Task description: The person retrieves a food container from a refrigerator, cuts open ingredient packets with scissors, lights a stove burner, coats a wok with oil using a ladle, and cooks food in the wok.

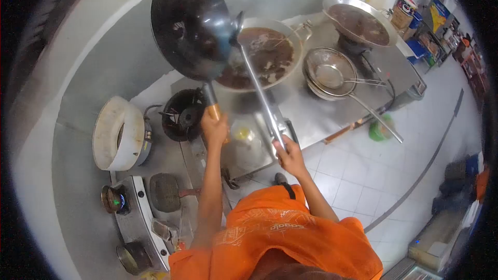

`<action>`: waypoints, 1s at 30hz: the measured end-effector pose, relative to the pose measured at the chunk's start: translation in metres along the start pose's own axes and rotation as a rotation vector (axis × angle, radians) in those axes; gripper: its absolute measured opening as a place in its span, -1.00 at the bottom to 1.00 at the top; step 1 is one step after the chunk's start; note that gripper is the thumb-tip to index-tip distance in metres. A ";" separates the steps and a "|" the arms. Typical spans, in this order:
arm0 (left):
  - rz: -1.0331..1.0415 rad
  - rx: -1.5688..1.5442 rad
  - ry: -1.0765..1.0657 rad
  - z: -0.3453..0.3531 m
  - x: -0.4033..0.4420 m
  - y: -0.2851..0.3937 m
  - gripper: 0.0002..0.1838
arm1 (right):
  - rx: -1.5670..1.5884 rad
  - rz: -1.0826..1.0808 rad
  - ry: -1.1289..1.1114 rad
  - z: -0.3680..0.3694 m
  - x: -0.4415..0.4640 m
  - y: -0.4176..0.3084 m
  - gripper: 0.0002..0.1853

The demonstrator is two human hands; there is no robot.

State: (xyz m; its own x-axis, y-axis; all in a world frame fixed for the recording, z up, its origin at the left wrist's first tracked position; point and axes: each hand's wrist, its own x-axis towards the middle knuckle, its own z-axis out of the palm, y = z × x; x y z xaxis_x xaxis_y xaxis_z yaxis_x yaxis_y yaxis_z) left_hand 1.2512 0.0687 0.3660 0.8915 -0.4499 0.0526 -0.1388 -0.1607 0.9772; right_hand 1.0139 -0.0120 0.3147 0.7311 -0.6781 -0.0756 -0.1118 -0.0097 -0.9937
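My left hand (pixel 215 127) is closed around the wooden grip of a black wok (pixel 189 26). The wok is raised and tilted, with its dark inside showing, above the stove counter. My right hand (pixel 291 155) grips the lower end of a long-handled metal ladle (pixel 258 84). The ladle's head is at the wok's right rim, seen edge-on and partly blurred. Behind them a wide pan (pixel 299 52) holds dark brown liquid with pale patches; the wok covers part of its left side. Below the wok, a black burner (pixel 185 116) stands bare.
Round strainers (pixel 332 70) lie stacked on the steel counter, one long handle jutting past its edge. Another pan of dark liquid (pixel 358 23) stands at the back right. At left are a white round pot (pixel 119 135) and a gas stove (pixel 140 218) with a lit blue flame.
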 end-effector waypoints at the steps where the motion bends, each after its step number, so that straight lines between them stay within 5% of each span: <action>1: 0.005 -0.006 0.003 0.000 -0.001 0.002 -0.70 | 0.008 0.005 0.007 0.000 0.001 -0.001 -0.58; 18: -0.061 -0.178 -0.020 0.005 -0.004 -0.021 -0.81 | 0.113 -0.016 -0.004 0.005 -0.005 -0.012 -0.69; 30: -0.317 -0.579 -0.103 -0.029 -0.031 -0.048 -0.74 | 0.030 -0.007 0.004 0.001 -0.017 -0.014 -0.71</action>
State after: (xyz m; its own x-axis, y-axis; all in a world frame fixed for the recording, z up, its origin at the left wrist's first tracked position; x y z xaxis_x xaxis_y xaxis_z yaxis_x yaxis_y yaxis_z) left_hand 1.2422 0.1159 0.3238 0.8014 -0.5446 -0.2471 0.4028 0.1861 0.8962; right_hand 1.0034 0.0005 0.3293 0.7294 -0.6807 -0.0683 -0.0862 0.0075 -0.9962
